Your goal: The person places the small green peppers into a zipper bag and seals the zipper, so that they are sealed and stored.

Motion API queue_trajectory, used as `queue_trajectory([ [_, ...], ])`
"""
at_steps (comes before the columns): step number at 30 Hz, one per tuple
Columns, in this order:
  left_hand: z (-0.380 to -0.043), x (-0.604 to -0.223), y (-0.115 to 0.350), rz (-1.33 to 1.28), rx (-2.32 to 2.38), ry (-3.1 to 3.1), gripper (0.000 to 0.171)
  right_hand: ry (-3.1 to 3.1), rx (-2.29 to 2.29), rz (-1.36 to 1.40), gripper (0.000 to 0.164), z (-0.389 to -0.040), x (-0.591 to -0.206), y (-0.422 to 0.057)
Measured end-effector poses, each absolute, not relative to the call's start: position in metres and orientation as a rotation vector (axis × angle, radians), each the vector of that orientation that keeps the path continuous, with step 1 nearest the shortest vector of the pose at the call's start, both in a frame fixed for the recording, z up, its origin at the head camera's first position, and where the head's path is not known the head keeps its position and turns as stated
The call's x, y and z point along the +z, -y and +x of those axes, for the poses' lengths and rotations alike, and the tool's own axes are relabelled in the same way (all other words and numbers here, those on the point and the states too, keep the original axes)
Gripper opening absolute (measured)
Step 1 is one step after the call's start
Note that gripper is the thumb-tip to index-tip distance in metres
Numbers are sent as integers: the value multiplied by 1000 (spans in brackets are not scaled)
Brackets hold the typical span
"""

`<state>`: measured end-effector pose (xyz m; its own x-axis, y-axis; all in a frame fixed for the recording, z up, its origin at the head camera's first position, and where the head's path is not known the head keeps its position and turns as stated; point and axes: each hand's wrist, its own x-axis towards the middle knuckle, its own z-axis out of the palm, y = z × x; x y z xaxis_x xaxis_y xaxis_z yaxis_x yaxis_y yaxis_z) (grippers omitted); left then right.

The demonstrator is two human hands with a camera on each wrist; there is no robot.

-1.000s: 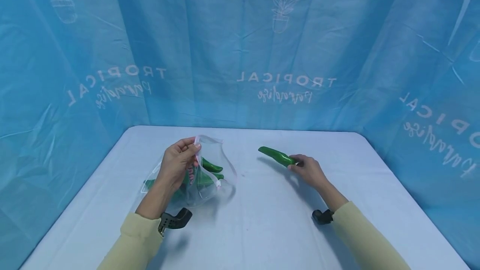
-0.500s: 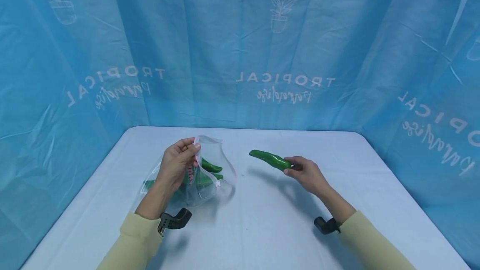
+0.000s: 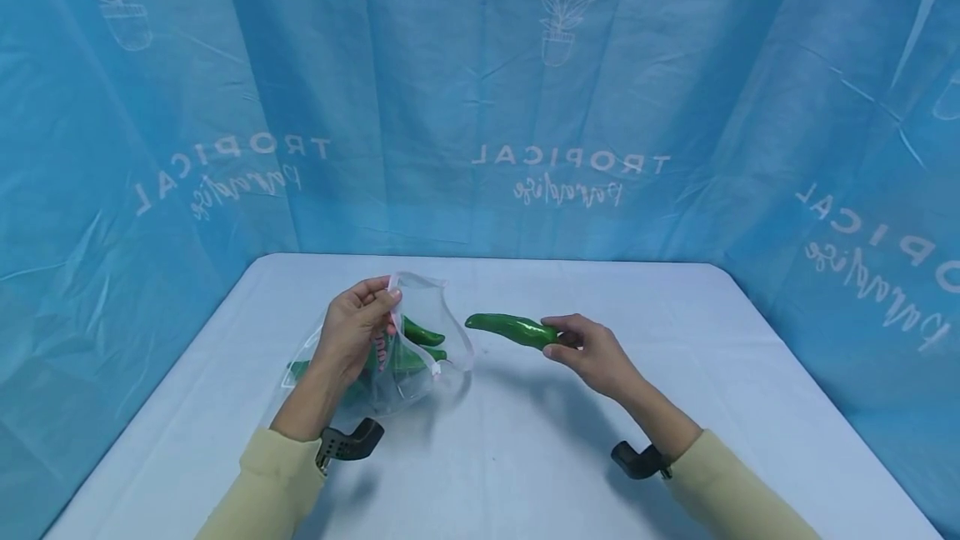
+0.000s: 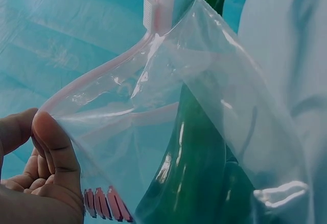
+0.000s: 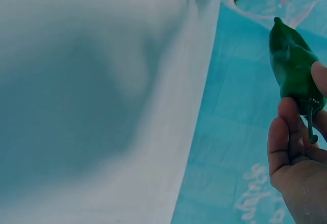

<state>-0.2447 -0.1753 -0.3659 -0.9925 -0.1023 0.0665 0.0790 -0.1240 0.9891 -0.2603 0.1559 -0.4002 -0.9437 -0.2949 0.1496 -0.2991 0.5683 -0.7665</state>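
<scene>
A clear zipper bag [image 3: 401, 390] with a pink-edged mouth and a white slider [image 4: 148, 15] lies at the left of the table. Its rim is pinched between thumb and fingers of my left hand [image 3: 351, 327], and the mouth gapes to the right. Inside are several green peppers [image 3: 423, 333], partly hidden by that hand. My right hand [image 3: 596, 352] holds another green pepper [image 3: 510, 328] by its stem end above the table. This pepper's tip points left, close to the bag's mouth. In the right wrist view the curved stem [image 5: 311, 124] shows between the fingers.
The white table [image 3: 525, 457] has rounded far corners. A blue curtain [image 3: 480, 98] with printed plants and lettering stands behind it and along both sides. Each wrist wears a black strap device [image 3: 352, 440].
My right hand has carried its pepper left toward the bag's mouth, and the pepper has turned to lie more level. The left hand and bag have stayed nearly still.
</scene>
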Motion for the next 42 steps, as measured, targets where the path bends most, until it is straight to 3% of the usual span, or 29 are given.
queue_trajectory([
  [21, -243, -367, 173, -7, -2263, 2009, 46, 2740, 1353, 747, 37, -260, -390, -82],
  [42, -243, -370, 173, -6, -2239, 2037, 42, 2814, 1236, 814, 41, -274, -385, -22],
])
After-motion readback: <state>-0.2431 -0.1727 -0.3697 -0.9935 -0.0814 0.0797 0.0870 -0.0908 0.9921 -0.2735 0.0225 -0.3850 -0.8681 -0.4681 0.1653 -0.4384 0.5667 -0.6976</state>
